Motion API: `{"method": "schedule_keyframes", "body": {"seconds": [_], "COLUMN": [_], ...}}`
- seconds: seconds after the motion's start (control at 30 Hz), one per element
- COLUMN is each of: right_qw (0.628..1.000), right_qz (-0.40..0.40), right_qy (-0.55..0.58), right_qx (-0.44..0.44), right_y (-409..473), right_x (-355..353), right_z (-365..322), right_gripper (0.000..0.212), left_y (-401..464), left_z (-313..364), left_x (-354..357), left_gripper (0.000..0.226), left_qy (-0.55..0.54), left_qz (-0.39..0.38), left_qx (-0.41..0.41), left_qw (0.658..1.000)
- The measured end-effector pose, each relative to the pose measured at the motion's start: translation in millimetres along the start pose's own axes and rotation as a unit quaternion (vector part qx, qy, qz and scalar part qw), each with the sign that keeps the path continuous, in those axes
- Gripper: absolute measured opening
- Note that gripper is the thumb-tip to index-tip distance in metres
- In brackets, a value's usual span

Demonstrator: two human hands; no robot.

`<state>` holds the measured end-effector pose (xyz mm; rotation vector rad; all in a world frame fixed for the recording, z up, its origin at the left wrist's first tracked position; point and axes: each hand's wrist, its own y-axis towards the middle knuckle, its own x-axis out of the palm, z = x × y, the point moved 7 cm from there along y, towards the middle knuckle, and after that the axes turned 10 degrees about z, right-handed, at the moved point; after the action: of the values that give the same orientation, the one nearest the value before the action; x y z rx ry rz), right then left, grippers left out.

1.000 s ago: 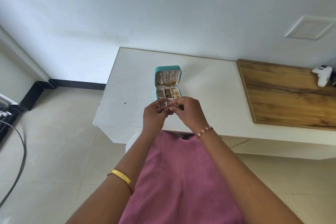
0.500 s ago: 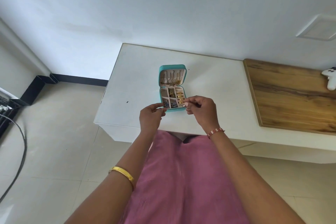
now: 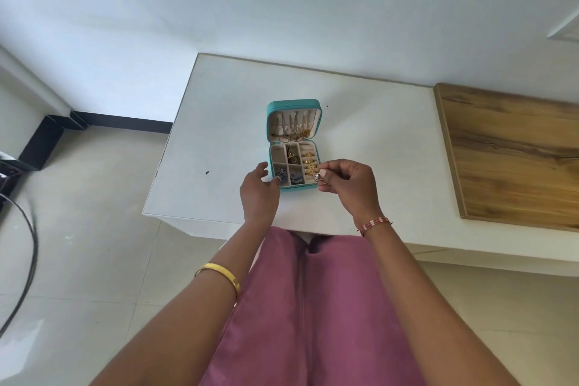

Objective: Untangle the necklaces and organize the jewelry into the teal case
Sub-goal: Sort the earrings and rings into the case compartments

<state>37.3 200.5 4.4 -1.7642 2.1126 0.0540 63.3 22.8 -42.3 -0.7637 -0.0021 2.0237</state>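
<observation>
open teal case (image 3: 294,105), gold rings (image 3: 309,162) inside

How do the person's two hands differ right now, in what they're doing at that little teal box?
The right hand pinches a small silvery piece between thumb and fingertips; the left hand holds nothing, its fingers relaxed. The right hand hovers at the teal case's near right corner, the left at its near left edge. The right wrist wears a red-and-white bracelet, the left forearm a gold bangle. Both hang over the white table.
</observation>
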Motion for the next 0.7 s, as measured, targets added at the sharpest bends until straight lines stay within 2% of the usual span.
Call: {"method": "schedule_keyframes", "body": {"seconds": [0.43, 0.57, 0.7], "right_qw": [0.998, 0.998, 1.0], "right_qz": [0.001, -0.003, -0.013], "right_qy": [0.052, 0.041, -0.025], "right_qx": [0.045, 0.045, 0.0], "right_y": [7, 6, 14], "right_x": [-9, -5, 6], "right_z": [16, 21, 14], "right_gripper": [0.014, 0.015, 0.012], "left_y": [3, -9, -17], "left_z": [0, -4, -9], "left_x": [9, 20, 26], "left_gripper": [0.04, 0.041, 0.036], "left_qy": [-0.03, -0.03, -0.045], "left_qz": [-0.057, -0.086, -0.089], "left_qx": [0.032, 0.034, 0.032], "left_qw": [0.997, 0.995, 0.994]}}
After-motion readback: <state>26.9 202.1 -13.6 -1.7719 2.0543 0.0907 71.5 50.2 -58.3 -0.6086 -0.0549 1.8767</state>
